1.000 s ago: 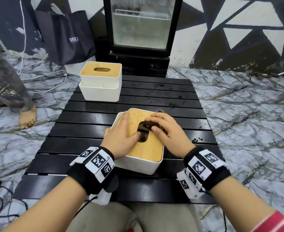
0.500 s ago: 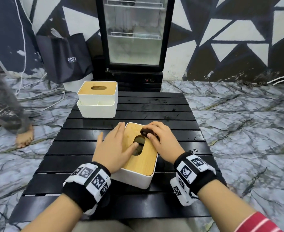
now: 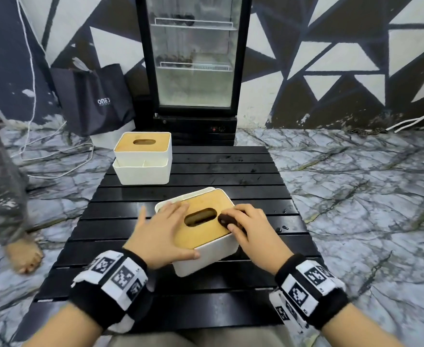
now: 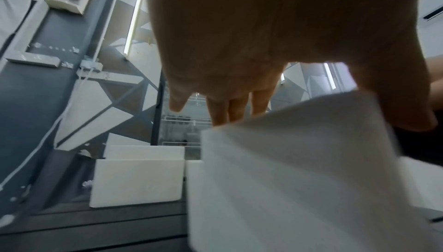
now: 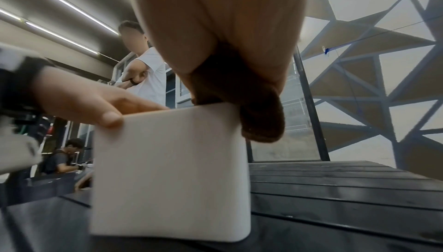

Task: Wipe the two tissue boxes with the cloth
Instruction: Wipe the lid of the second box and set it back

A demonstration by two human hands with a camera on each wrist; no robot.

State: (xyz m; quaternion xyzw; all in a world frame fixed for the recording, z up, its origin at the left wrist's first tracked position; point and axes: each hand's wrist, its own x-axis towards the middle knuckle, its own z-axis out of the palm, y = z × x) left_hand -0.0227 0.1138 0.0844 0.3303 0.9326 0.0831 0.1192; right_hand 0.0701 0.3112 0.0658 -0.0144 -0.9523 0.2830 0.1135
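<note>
The near tissue box (image 3: 206, 236) is white with a wooden lid and an oval slot, and it sits askew in the middle of the black slatted table (image 3: 231, 171). My left hand (image 3: 161, 231) lies flat on the lid's left side with straight fingers, thumb at the near corner. My right hand (image 3: 246, 226) holds a small dark brown cloth (image 3: 224, 219) bunched under its fingers on the lid's right edge. In the right wrist view the cloth (image 5: 258, 115) hangs over the box's top corner (image 5: 172, 170). The second tissue box (image 3: 143, 159) stands at the table's far left.
A glass-door fridge (image 3: 193, 63) stands behind the table, with a dark bag (image 3: 93, 98) and cables on the floor to its left. A person's bare foot (image 3: 24, 254) is on the marble floor at the left. Other people appear in the right wrist view.
The near box has turned so its slot now runs crosswise. My right hand and the cloth slid from the slot to the lid's right edge; my left hand stays flat on the lid.
</note>
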